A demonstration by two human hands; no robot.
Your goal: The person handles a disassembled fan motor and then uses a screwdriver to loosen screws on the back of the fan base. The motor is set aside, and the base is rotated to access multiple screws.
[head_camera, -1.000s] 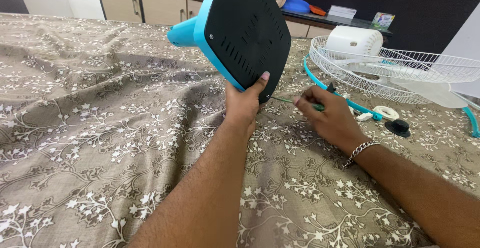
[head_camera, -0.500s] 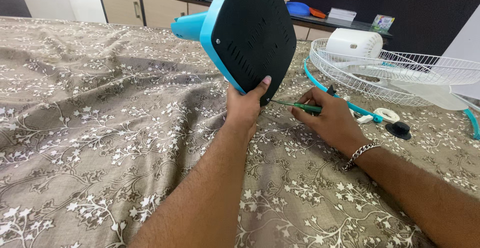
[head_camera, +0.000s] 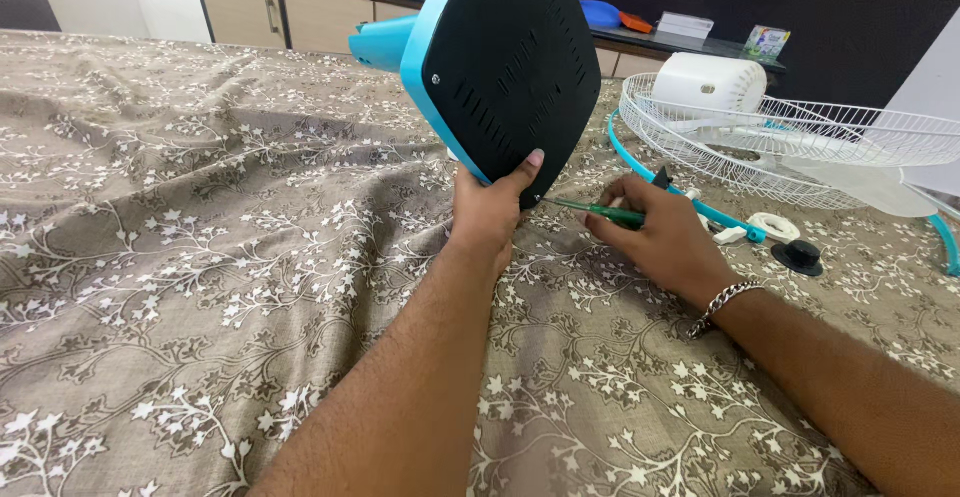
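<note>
Both hands work: screwdriver [head_camera: 600, 211] lies near-level, tip left into fan base [head_camera: 505, 62].

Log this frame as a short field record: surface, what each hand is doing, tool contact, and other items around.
surface: brown floral cloth
left hand: grips the lower corner of the fan base, tilted up on edge, black underside facing the camera
right hand: holds a green screwdriver
tool contact: tip at the base's lower corner
nearby, right: white wire fan guard, white motor housing, black knob
</note>
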